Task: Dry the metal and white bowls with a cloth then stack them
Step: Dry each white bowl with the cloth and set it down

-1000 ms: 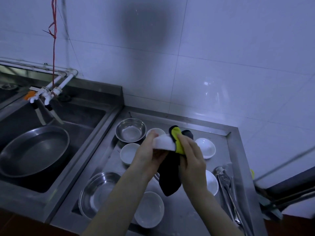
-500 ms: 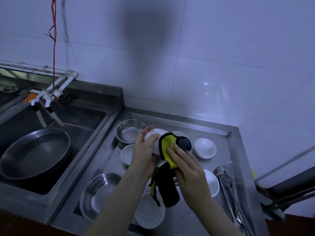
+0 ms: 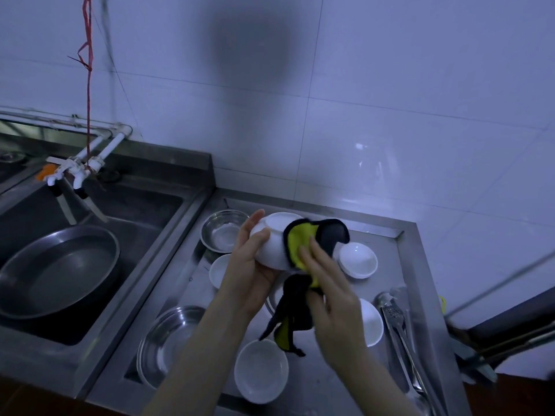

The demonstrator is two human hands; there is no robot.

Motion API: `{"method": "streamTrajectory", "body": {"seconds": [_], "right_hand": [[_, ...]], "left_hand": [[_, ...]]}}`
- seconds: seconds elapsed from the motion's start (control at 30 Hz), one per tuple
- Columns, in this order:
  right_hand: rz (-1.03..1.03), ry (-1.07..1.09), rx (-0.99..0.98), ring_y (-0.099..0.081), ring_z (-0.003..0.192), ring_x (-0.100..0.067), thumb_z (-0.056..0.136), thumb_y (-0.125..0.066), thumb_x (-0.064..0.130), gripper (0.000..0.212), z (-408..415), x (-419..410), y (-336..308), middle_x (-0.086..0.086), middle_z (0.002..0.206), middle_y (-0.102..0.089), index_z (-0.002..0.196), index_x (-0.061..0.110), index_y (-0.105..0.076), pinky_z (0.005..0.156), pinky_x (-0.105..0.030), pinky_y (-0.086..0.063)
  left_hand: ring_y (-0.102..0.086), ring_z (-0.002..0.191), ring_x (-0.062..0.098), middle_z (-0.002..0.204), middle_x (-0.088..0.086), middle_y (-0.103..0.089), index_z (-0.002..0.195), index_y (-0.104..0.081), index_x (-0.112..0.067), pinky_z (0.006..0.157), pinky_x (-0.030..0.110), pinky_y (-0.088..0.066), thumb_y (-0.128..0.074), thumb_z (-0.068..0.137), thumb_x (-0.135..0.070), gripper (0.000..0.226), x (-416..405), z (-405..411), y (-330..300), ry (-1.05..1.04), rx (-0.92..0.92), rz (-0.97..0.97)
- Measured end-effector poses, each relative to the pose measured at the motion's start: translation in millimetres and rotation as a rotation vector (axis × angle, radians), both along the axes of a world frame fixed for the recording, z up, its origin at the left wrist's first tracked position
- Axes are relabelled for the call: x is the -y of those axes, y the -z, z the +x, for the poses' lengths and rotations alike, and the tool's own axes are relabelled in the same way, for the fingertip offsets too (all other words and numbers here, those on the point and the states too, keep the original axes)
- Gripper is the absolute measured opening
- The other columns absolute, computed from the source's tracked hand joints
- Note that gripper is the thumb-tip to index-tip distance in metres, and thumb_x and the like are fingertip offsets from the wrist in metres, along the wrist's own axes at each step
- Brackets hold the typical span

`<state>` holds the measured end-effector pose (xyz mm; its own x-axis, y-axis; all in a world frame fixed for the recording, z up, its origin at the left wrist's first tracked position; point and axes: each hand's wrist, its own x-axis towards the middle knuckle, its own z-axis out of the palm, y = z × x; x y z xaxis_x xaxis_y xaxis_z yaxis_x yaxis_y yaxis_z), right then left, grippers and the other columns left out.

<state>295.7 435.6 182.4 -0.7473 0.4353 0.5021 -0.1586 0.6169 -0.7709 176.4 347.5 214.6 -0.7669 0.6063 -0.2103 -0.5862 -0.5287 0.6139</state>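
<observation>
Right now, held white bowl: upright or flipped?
Flipped. The white bowl shows its foot ring and outer wall, left hand gripping it, right hand pressing the cloth against its side.

Part of the held white bowl (image 3: 270, 247) is covered by the cloth (image 3: 300, 250). A metal bowl (image 3: 271, 298) beneath the hands is almost wholly hidden (only a rim sliver is seen). The left white bowl (image 3: 218, 270) is half blocked by the left hand (image 3: 252, 277). The tongs (image 3: 405, 340) are cut off at the bottom edge.
</observation>
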Motion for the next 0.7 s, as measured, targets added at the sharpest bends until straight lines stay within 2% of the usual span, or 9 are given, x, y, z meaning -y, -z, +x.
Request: {"method": "streamTrajectory", "body": {"seconds": [0.1,0.17,0.23,0.27,0.3,0.37,0.43,0.53,0.7], "right_hand": [[0.139,0.028,-0.018,-0.034,0.142,-0.022,0.086,-0.042,0.013,0.051,2,6,8,0.006,0.148,-0.044,0.136,0.018,-0.054,0.113,-0.038,-0.029],[-0.131,0.058,-0.003,-0.048,0.129,-0.012,0.086,-0.043,0.014,0.047,-4,-7,-1,0.007,0.135,-0.057,0.128,0.023,-0.062,0.106,-0.029,-0.037],[-0.454,0.084,0.069,-0.059,0.090,-0.007,0.083,-0.044,0.020,0.031,-10,-27,-12,0.009,0.091,-0.068,0.091,0.034,-0.071,0.082,-0.029,-0.045],[-0.532,0.085,0.103,-0.054,0.076,-0.006,0.082,-0.044,0.022,0.028,-11,-34,-17,0.007,0.075,-0.062,0.078,0.035,-0.068,0.072,-0.030,-0.042],[-0.521,0.062,0.108,-0.054,0.075,-0.005,0.083,-0.043,0.022,0.029,-10,-36,-21,0.006,0.074,-0.061,0.079,0.037,-0.068,0.073,-0.030,-0.042],[-0.377,-0.005,0.071,-0.057,0.110,0.000,0.085,-0.043,0.012,0.042,-7,-29,-27,0.012,0.111,-0.068,0.111,0.034,-0.068,0.097,-0.025,-0.042],[-0.135,-0.064,0.058,-0.041,0.135,-0.008,0.085,-0.044,0.006,0.051,-5,-17,-23,0.011,0.141,-0.052,0.131,0.023,-0.058,0.112,-0.026,-0.032],[0.184,-0.051,0.068,-0.030,0.143,-0.017,0.087,-0.042,0.014,0.052,-5,-4,-16,0.012,0.149,-0.042,0.138,0.022,-0.051,0.114,-0.033,-0.029],[0.197,-0.053,0.213,-0.024,0.143,-0.003,0.088,-0.039,0.025,0.054,-22,-21,-28,0.031,0.146,-0.033,0.141,0.038,-0.042,0.113,-0.019,-0.024]], "left_hand": [[-0.071,0.088,0.027,0.114,0.013,-0.069,0.128,-0.056,-0.029,0.063,0.036,-0.060,-0.059,0.083,-0.015,0.047,7,-4,4,0.087,-0.042,-0.036],[-0.071,0.097,0.028,0.118,0.011,-0.069,0.131,-0.057,-0.031,0.068,0.039,-0.060,-0.066,0.081,-0.010,0.055,13,-7,6,0.150,-0.088,-0.059],[-0.069,0.104,0.028,0.122,0.008,-0.069,0.131,-0.059,-0.034,0.072,0.041,-0.059,-0.064,0.080,-0.010,0.057,17,-8,7,0.204,-0.118,-0.057],[-0.069,0.105,0.027,0.123,0.007,-0.068,0.131,-0.059,-0.034,0.074,0.041,-0.058,-0.061,0.079,-0.012,0.057,17,-8,6,0.217,-0.125,-0.054],[-0.069,0.105,0.027,0.123,0.007,-0.069,0.131,-0.059,-0.034,0.074,0.041,-0.058,-0.060,0.078,-0.013,0.057,16,-8,5,0.218,-0.126,-0.056],[-0.069,0.103,0.028,0.119,0.008,-0.070,0.131,-0.059,-0.033,0.074,0.041,-0.059,-0.060,0.077,-0.014,0.057,12,-9,3,0.188,-0.120,-0.062],[-0.069,0.104,0.030,0.121,0.014,-0.069,0.133,-0.057,-0.030,0.075,0.040,-0.059,-0.061,0.078,-0.012,0.058,9,-8,2,0.170,-0.109,-0.041],[-0.068,0.106,0.032,0.123,0.019,-0.067,0.138,-0.053,-0.028,0.076,0.038,-0.060,-0.061,0.090,-0.019,0.050,8,-8,1,0.165,-0.075,-0.044],[-0.063,0.118,0.034,0.132,0.017,-0.063,0.138,-0.053,-0.027,0.084,0.039,-0.060,-0.043,0.102,-0.031,0.038,6,-7,0,0.174,-0.062,-0.051]]}}
